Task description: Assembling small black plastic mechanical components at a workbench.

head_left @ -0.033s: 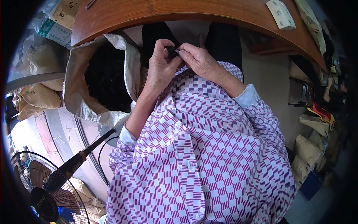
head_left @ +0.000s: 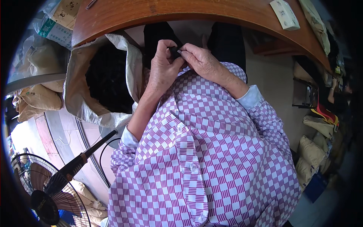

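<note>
Above my lap, close to the table's front edge, both hands meet on a small black piece (head_left: 174, 52) whose kind I cannot make out. My left hand (head_left: 165, 62) is closed round it, thumb and index finger curled about its side. With thumb and fingertips pinched, my right hand (head_left: 198, 58) grips its right end, where a small greyish tip shows. Much of the piece is hidden by the fingers. Left of my left forearm stands a white woven sack (head_left: 130, 56) with its mouth spread wide, holding many black pieces (head_left: 107, 77).
A wooden table (head_left: 181, 9) curves across the front, with a white box (head_left: 285, 15) at its right. A black fan (head_left: 47, 200) stands at the lower left. Filled paper sacks (head_left: 312, 151) lie at the right, and more bags (head_left: 39, 99) at the left. Another person's arm (head_left: 332, 90) shows far right.
</note>
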### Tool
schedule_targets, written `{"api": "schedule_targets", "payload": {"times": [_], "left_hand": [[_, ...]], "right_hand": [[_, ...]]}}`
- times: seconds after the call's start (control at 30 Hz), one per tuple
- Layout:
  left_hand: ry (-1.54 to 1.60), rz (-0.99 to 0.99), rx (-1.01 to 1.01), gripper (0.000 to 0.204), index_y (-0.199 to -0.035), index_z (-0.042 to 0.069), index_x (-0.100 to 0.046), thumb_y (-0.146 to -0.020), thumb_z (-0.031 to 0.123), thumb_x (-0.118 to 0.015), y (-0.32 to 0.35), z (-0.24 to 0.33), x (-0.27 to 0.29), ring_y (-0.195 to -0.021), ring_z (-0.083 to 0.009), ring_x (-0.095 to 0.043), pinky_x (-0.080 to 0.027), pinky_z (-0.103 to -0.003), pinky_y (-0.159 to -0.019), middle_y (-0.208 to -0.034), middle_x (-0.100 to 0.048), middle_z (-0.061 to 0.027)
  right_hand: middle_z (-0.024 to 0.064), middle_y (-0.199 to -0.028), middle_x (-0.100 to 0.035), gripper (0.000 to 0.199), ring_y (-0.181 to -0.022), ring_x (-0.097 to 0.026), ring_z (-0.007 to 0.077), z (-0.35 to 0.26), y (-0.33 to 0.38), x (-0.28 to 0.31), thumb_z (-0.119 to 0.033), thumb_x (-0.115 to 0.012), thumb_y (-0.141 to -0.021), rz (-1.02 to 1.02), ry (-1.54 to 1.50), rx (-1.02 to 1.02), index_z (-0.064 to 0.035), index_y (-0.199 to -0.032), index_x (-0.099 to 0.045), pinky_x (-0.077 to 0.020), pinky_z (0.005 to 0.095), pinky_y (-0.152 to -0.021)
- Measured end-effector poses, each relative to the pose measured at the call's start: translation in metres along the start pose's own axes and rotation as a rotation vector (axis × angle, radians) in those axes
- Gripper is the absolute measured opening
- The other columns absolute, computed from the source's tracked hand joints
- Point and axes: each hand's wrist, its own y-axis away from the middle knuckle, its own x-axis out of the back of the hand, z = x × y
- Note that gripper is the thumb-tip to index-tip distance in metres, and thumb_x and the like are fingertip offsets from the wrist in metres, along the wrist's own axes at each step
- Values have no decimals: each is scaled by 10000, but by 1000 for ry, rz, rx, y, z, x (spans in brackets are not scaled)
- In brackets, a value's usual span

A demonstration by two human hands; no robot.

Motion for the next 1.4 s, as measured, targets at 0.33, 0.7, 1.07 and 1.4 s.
{"api": "schedule_targets", "payload": {"times": [0.33, 0.7, 1.07, 1.4], "left_hand": [[-569, 127, -147, 361, -1095, 45, -434, -782, -47, -590, -3, 5, -9, -546, -156, -567, -465, -273, -506, -629, -539, -94], [660, -1, 79, 283, -1217, 34, -433, -934, 37, -453, -12, 19, 6, -702, -146, -619, -499, -227, -608, -861, -573, -86], [684, -243, 186, 341, -1306, 30, -442, -974, 106, -428, -7, 17, -2, -642, -167, -643, -522, -208, -551, -832, -618, -113], [548, -234, 211, 322, -1284, 46, -472, -967, 93, -448, -2, 19, 0, -699, -139, -649, -532, -209, -612, -882, -628, -95]], "right_hand": [[124, -865, -653, 232, -803, -652, 200, 15, -4, -8, -182, -461, -975, 122, 152, 93, -3, -1090, -554, -522, 269, -709], [-8, -722, -556, 181, -537, -459, 29, 7, -1, 9, -190, -512, -961, 123, -419, -78, -53, -1074, -550, -381, 162, -475], [-35, -681, -547, 196, -489, -442, -2, 8, 3, 19, -191, -579, -925, 61, -708, -74, -36, -1046, -568, -330, 140, -403], [-12, -751, -571, 233, -639, -531, 29, 5, 2, 23, -178, -585, -921, -62, -775, -81, -14, -1085, -568, -448, 156, -543]]}}
